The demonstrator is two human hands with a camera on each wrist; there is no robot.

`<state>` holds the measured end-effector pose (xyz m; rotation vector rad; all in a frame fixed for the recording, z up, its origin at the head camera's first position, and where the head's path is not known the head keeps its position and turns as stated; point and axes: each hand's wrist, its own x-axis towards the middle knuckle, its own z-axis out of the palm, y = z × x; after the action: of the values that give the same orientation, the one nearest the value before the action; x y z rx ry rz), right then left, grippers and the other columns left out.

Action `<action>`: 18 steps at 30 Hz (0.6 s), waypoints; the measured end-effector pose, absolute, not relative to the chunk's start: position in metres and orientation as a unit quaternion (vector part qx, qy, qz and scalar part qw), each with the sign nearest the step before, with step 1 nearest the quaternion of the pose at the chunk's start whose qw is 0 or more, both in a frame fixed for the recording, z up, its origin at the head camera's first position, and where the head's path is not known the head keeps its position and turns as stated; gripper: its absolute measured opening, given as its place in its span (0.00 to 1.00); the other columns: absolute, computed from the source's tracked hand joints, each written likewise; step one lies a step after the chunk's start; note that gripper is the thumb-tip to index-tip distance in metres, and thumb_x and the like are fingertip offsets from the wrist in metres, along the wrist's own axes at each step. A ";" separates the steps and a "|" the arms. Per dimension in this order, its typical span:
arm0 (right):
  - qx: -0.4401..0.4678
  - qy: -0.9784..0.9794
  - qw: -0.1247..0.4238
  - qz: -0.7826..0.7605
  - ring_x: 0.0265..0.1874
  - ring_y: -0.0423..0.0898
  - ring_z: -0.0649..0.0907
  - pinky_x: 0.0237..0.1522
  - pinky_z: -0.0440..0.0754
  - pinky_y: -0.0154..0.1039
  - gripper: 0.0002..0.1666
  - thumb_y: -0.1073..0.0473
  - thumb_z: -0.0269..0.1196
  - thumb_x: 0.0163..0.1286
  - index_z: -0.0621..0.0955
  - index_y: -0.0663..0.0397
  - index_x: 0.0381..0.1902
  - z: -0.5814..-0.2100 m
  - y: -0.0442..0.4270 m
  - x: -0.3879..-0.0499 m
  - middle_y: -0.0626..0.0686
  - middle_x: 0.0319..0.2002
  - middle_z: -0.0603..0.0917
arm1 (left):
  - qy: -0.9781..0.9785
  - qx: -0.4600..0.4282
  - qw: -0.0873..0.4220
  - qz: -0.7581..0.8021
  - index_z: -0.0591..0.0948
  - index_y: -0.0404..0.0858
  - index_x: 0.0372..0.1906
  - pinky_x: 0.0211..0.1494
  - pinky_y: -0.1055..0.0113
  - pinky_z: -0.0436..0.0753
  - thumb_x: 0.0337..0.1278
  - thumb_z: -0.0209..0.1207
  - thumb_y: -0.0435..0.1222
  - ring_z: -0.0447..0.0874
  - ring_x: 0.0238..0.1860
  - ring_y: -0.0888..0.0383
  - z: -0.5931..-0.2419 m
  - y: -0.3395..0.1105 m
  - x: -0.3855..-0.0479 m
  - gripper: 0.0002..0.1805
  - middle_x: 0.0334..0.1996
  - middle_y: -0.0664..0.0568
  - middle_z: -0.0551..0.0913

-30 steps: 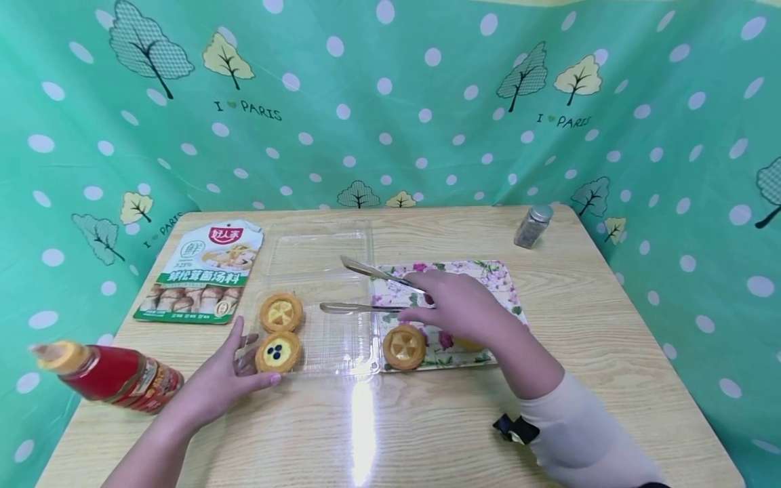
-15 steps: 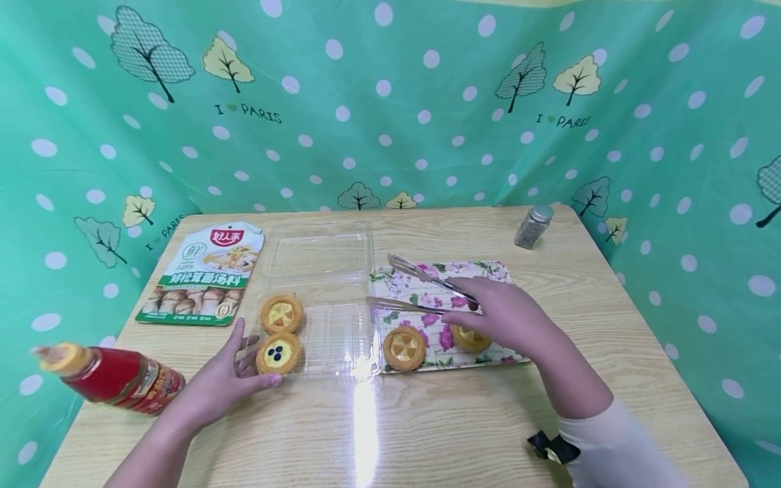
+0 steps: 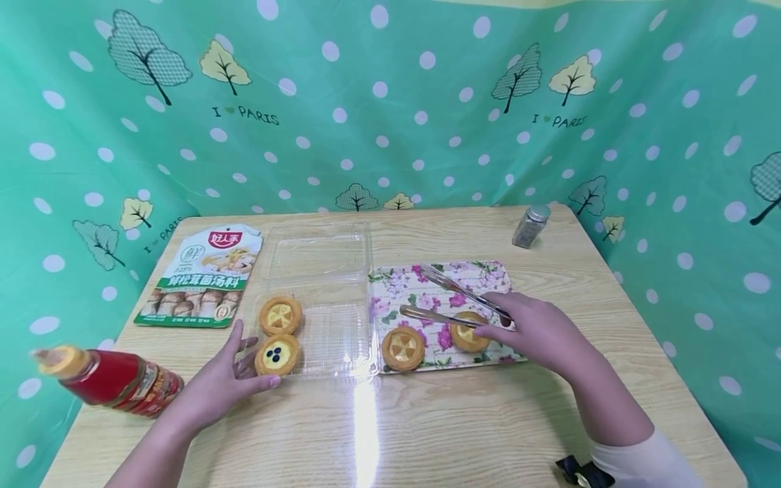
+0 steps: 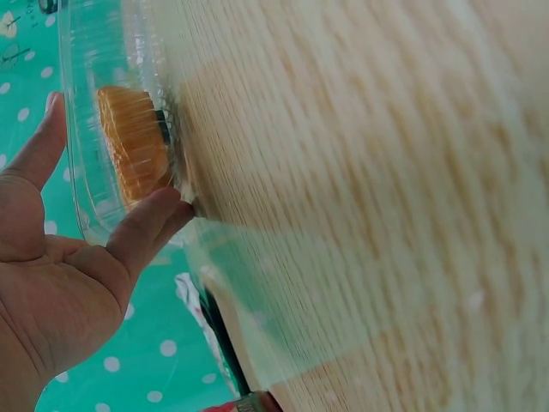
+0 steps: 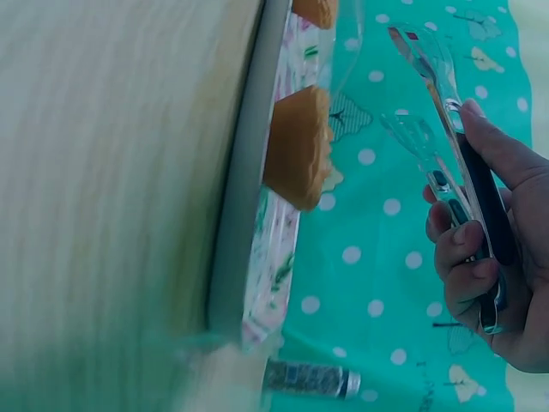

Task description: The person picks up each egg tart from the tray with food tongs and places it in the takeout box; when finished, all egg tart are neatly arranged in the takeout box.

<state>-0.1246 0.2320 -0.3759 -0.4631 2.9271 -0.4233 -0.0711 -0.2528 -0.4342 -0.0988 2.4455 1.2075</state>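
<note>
My right hand [image 3: 539, 332] grips a pair of metal tongs [image 5: 463, 163], their arms spread and nothing between their tips. The tongs hang over a floral tray [image 3: 396, 278], with the lower arm in front of a golden tart [image 3: 468, 339]. A second tart [image 3: 403, 348] sits on the tray's left part. At the left, my left hand [image 3: 216, 386] rests its straight thumb and fingers against the corner of a clear plastic container [image 3: 332, 332]. Inside lie a tart with a cross-like top [image 3: 281, 316] and a blueberry-topped tart [image 3: 277, 354], touching each other.
The container's clear lid [image 3: 320, 254] lies folded back behind it. A mushroom seasoning pouch [image 3: 198, 278] lies at the left, and a red sauce bottle [image 3: 122, 381] is beside my left forearm. Towards the back right stands a small spice jar [image 3: 530, 227].
My right hand has carried the tongs rightward and nearer, from over the container to over the tray, uncovering the right-hand tart. My left hand stays at the container.
</note>
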 end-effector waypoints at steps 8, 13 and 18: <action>-0.130 0.979 0.083 -0.134 0.39 0.51 0.83 0.38 0.82 0.48 0.47 0.23 0.56 0.61 0.75 0.50 0.66 -0.383 0.251 -0.111 0.53 0.41 0.84 | 0.878 -0.032 0.201 0.434 0.19 0.45 0.74 0.68 0.49 0.69 0.46 0.71 0.55 0.57 0.71 0.31 -0.435 -0.254 -0.070 0.75 0.75 0.27 0.49; -0.115 0.980 0.086 -0.141 0.61 0.65 0.77 0.59 0.76 0.65 0.54 0.18 0.51 0.59 0.74 0.52 0.67 -0.385 0.263 -0.101 0.62 0.61 0.79 | 0.878 -0.031 0.200 0.433 0.20 0.45 0.74 0.68 0.49 0.68 0.46 0.71 0.55 0.56 0.71 0.31 -0.436 -0.254 -0.071 0.75 0.75 0.27 0.49; -0.107 0.981 0.088 -0.139 0.56 0.62 0.80 0.53 0.80 0.62 0.56 0.16 0.50 0.56 0.75 0.52 0.66 -0.388 0.272 -0.095 0.60 0.56 0.83 | 0.879 -0.029 0.198 0.433 0.20 0.45 0.74 0.69 0.48 0.67 0.47 0.70 0.55 0.56 0.72 0.31 -0.435 -0.254 -0.070 0.74 0.75 0.27 0.49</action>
<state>-0.0949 0.2717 -0.3882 -0.3189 2.9197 -0.4138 -0.0703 -0.2540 -0.4355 -0.0798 2.4595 1.2115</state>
